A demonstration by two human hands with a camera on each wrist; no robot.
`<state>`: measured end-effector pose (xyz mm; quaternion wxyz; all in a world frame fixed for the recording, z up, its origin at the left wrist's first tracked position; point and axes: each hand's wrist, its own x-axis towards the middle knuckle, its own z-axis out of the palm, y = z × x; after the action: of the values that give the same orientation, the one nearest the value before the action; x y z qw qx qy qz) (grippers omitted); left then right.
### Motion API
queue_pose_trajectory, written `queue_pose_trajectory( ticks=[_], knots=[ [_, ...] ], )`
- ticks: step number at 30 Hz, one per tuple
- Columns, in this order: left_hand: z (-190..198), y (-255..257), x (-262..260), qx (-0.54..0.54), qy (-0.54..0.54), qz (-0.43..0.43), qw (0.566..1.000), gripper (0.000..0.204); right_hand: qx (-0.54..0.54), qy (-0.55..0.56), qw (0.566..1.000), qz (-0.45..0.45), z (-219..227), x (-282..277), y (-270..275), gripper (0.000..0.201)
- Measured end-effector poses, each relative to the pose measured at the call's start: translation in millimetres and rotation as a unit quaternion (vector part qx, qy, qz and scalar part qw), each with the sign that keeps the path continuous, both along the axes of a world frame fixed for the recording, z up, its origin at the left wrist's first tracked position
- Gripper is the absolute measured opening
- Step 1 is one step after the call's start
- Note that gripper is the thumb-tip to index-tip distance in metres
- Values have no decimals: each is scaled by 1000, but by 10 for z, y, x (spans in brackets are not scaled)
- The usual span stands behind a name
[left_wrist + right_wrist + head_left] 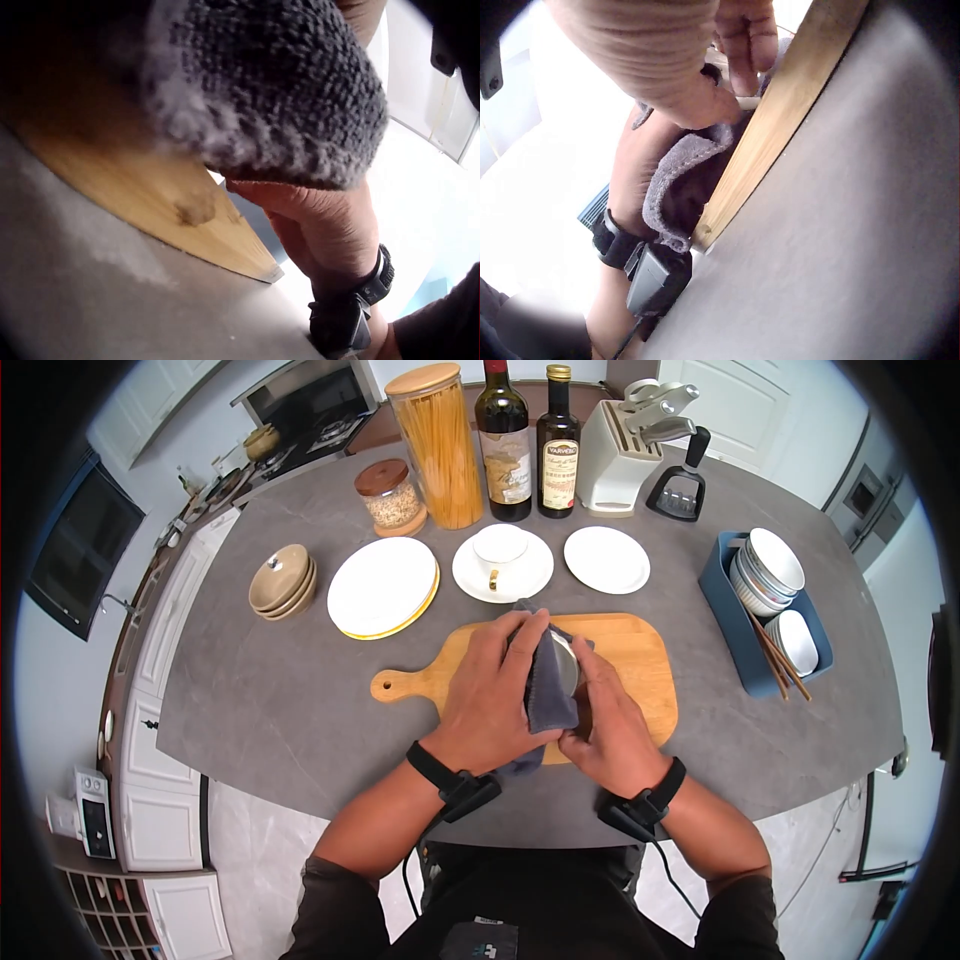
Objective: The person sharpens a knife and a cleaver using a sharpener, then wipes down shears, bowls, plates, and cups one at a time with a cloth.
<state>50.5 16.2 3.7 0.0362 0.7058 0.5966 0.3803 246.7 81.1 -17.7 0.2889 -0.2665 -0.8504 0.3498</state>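
Observation:
Over the wooden cutting board (645, 665) my two hands come together around a pale, round-rimmed vessel (566, 663), mostly covered by a dark grey cloth (548, 690). My left hand (485, 685) grips the cloth against the vessel, fingers bent over its top. From the other side my right hand (610, 725) holds the vessel between thumb and fingers. A fold of the cloth hangs down toward the board's near edge, also seen in the right wrist view. Fingers and cloth hide the vessel's lower part.
Behind the board are stacked plates (383, 585), a cup on a saucer (525, 575) and a small plate (607, 560). Brown bowls (283, 582) stand left; a blue bin (745, 635) of bowls and chopsticks, right. Bottles (505, 450), jars and a knife block (620, 460) line the back.

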Motion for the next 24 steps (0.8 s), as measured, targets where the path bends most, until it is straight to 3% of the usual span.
queue_pose_trajectory(
  ticks=[6, 10, 15, 20, 24],
  knots=[
    [-28, 10, -45, -44, 19, 21, 999, 123, 109, -7, 994, -7, -106, -28, 88, 95],
    [-83, 36, -109, -77, -2, 42, 996, 123, 67, 18, 998, -4, -109, -36, 85, 87],
    [-56, 25, -133, -86, -6, 38, 996, 120, 139, 72, 988, 9, -99, -26, 84, 75],
    [-3, -1, -117, -67, 3, -33, 997, 115, 109, 92, 990, 22, -22, -21, 48, 74],
    [-9, -18, -92, -65, 14, -41, 997, 113, 50, 119, 991, 42, -33, -31, 29, 79]
  ],
)
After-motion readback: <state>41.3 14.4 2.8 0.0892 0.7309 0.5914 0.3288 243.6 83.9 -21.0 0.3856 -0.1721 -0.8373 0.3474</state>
